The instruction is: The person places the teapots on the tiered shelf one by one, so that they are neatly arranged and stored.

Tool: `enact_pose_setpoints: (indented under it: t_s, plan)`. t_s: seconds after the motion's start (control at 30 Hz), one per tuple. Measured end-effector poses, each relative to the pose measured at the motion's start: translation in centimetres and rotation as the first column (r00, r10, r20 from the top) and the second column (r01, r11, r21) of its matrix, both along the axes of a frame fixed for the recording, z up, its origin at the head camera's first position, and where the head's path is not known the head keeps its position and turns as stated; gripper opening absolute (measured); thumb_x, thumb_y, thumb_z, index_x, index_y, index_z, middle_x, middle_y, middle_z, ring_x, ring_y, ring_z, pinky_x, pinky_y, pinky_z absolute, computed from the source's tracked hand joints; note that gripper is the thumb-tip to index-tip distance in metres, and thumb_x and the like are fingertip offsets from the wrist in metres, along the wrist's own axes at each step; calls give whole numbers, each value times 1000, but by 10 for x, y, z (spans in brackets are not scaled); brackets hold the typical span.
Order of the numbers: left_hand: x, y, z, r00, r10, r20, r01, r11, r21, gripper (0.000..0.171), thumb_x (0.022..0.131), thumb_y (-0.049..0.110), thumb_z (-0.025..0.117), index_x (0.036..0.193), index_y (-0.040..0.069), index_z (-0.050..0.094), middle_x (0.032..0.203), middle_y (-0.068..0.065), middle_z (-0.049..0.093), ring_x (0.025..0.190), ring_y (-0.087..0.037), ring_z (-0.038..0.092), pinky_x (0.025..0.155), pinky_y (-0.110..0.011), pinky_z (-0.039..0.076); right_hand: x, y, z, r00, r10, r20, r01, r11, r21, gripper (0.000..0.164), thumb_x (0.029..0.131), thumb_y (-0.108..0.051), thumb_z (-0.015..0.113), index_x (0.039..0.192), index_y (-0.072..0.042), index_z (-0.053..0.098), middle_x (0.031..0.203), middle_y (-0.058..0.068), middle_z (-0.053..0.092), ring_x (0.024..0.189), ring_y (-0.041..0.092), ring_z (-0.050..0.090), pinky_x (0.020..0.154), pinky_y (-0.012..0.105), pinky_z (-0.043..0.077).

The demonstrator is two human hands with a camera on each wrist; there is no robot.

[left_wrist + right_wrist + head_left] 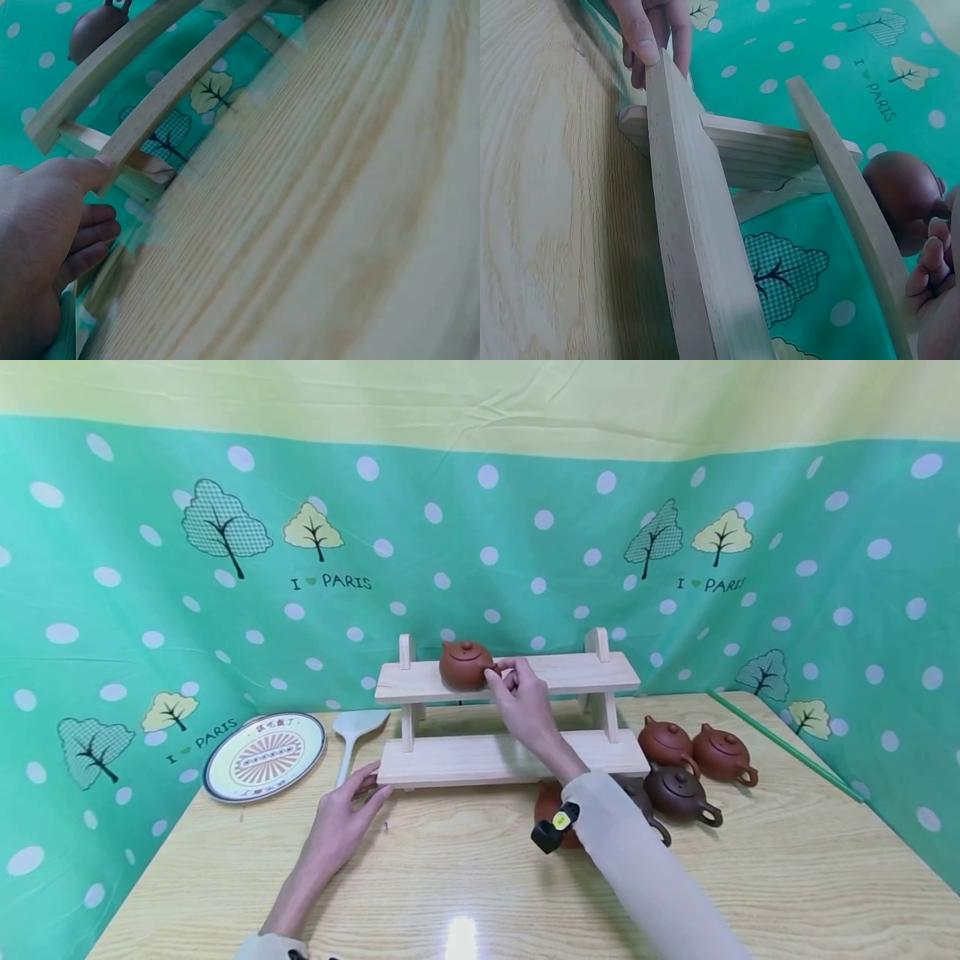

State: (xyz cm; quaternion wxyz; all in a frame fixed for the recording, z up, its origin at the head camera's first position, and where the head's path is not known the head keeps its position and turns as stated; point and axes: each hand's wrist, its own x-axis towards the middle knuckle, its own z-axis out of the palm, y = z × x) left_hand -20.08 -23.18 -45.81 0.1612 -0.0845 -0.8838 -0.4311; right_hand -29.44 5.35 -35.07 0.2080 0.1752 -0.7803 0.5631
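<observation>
A two-tier wooden shelf point(450, 762) stands at the back middle of the table. On its upper board sits a reddish-brown clay teapot point(462, 668), spout to the left. My right hand point(527, 708) pinches this teapot's handle at its right side. Low at the left, my left hand point(341, 827) holds the end of the lower board, thumb at the front corner, as the left wrist view shows. The teapot point(900, 196) also appears in the right wrist view, partly covered by the right fingers.
Several brown teapots point(723, 753) stand right of the shelf; my right sleeve point(637, 852) partly hides some of them. At the left lie a patterned plate point(217, 777) and a pale spatula point(358, 722). A green stick point(787, 747) lies along the right edge.
</observation>
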Motion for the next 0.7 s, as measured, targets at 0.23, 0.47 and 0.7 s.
enact_pose_setpoints:
  t_s: [0.23,0.47,0.7]
  plan:
    - [0,1,0,1000,0,-7,0,1000,-2,51,99,24,74,142,2,59,123,-21,71,115,-38,68,103,-56,50,5,12,0,999,34,13,-33,999,-40,18,106,-15,61,117,0,60,68,3,46,56,16,42,51,25,33]
    - [1,0,0,1000,1,-7,-1,1000,4,51,99,24,74,142,1,59,123,-21,71,115,-39,67,102,-57,50,15,27,-4,999,42,0,-42,998,-45,18,107,-15,60,118,0,61,70,1,47,59,16,42,53,24,33]
    - [0,0,-1,1000,-2,-10,2,1000,-4,51,100,26,73,142,1,59,122,-19,72,114,-38,68,103,-58,50,29,47,-14,999,41,-2,-41,999,-33,21,108,-19,58,118,-1,61,68,2,48,57,15,41,53,25,34]
